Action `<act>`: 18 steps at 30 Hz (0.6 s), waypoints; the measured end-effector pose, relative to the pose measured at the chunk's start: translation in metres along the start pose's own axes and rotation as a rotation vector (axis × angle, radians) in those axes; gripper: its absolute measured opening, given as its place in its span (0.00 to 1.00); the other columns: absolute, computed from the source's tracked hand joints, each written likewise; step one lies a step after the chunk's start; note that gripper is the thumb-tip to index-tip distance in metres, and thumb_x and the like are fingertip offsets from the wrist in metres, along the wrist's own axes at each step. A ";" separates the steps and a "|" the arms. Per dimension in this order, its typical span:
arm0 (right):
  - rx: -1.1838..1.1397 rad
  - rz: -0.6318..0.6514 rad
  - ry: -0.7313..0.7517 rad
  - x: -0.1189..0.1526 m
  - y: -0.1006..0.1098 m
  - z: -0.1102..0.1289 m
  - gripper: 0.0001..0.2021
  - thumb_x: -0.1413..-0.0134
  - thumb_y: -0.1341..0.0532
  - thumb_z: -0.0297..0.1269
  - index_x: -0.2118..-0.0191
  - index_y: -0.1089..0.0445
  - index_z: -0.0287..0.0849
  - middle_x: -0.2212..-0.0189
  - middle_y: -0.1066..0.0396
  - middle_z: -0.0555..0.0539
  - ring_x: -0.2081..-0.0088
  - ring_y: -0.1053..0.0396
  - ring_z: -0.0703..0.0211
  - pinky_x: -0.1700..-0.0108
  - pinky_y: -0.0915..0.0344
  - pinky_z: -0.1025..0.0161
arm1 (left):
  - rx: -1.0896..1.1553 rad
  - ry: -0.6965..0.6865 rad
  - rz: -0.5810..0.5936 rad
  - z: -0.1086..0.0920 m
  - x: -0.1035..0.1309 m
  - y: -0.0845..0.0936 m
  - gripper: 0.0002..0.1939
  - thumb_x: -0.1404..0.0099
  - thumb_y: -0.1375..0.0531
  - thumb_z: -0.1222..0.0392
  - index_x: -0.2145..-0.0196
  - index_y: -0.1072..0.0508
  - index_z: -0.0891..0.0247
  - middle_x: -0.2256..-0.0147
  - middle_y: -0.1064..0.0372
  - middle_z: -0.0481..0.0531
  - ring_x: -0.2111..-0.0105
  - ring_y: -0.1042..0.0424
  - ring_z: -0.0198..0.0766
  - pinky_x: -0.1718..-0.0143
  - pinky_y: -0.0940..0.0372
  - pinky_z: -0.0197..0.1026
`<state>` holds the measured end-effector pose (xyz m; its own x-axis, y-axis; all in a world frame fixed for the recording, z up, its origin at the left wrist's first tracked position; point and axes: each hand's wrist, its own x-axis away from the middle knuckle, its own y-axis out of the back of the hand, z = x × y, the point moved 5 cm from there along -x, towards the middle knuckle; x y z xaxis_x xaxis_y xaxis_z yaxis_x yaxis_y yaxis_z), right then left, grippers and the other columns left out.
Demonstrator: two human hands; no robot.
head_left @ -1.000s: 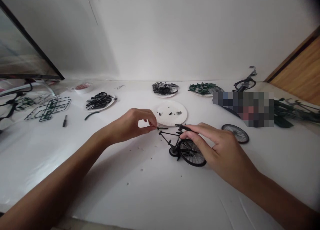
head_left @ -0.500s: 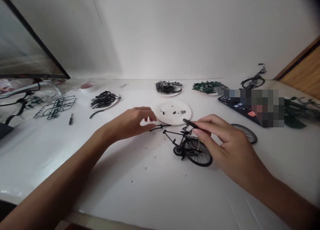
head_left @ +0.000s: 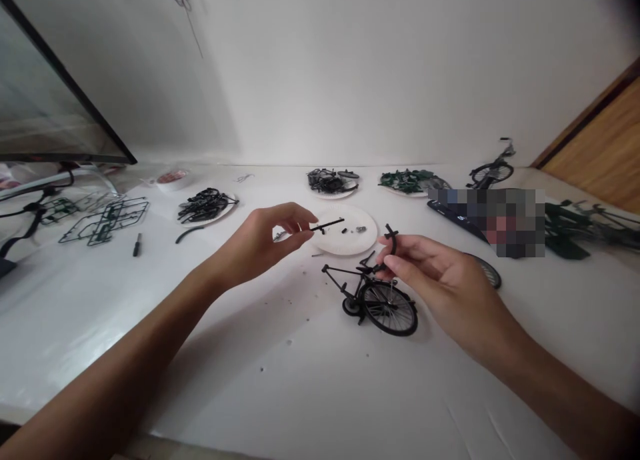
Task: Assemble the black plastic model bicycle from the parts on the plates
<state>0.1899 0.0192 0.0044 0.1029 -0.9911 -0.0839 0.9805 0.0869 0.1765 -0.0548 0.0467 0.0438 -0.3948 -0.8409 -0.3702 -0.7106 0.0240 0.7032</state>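
Note:
Between the thumb and fingers of my left hand [head_left: 274, 237] is a thin black rod-shaped bicycle part [head_left: 331, 225], held above the near edge of a white paper plate [head_left: 367, 243]. My right hand [head_left: 437, 267] pinches a curved black part [head_left: 393, 241] with a small crosspiece at its top, possibly a mudguard. Below and left of that hand, a partly built black model bicycle [head_left: 357, 287] lies on the table with its rear wheel fitted and no front wheel. A loose wheel [head_left: 489, 272] lies partly hidden behind my right hand.
Plates of black parts [head_left: 205, 207], more dark parts [head_left: 330, 181] and green parts [head_left: 407, 181] stand at the back. A screwdriver [head_left: 137, 245] and green sprue frames [head_left: 107, 220] lie left. A phone [head_left: 463, 221], partly blurred, and another model bicycle [head_left: 493, 170] are right. Tiny bits dot the table.
My left hand has picked up the thin rod from the table by the plate and raised it. My right hand has turned the curved part more upright.

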 end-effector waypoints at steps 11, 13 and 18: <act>-0.069 0.027 0.028 0.003 -0.005 0.009 0.11 0.44 0.32 0.41 0.56 0.27 0.46 0.63 0.21 0.49 0.67 0.23 0.61 0.61 0.24 0.64 | 0.711 0.208 0.097 -0.019 0.008 -0.044 0.10 0.31 0.37 0.57 0.63 0.23 0.68 0.72 0.31 0.49 0.76 0.35 0.29 0.72 0.37 0.34; -0.072 0.043 0.028 0.005 -0.008 0.011 0.11 0.43 0.33 0.41 0.55 0.28 0.47 0.63 0.21 0.49 0.67 0.22 0.61 0.61 0.23 0.63 | 0.762 0.233 0.121 -0.023 0.010 -0.047 0.10 0.31 0.38 0.56 0.63 0.24 0.68 0.71 0.30 0.49 0.78 0.34 0.28 0.74 0.38 0.34; -0.042 0.096 0.069 0.009 -0.012 0.013 0.13 0.42 0.34 0.40 0.51 0.29 0.48 0.60 0.23 0.48 0.64 0.22 0.59 0.58 0.22 0.62 | 0.791 0.268 0.124 -0.024 0.010 -0.047 0.10 0.30 0.38 0.57 0.59 0.26 0.68 0.72 0.29 0.49 0.79 0.33 0.28 0.75 0.39 0.34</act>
<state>0.1769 0.0075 0.0139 0.2065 -0.9690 -0.1358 0.9715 0.1866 0.1463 -0.0110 0.0242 0.0215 -0.4159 -0.9048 -0.0917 -0.9092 0.4119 0.0602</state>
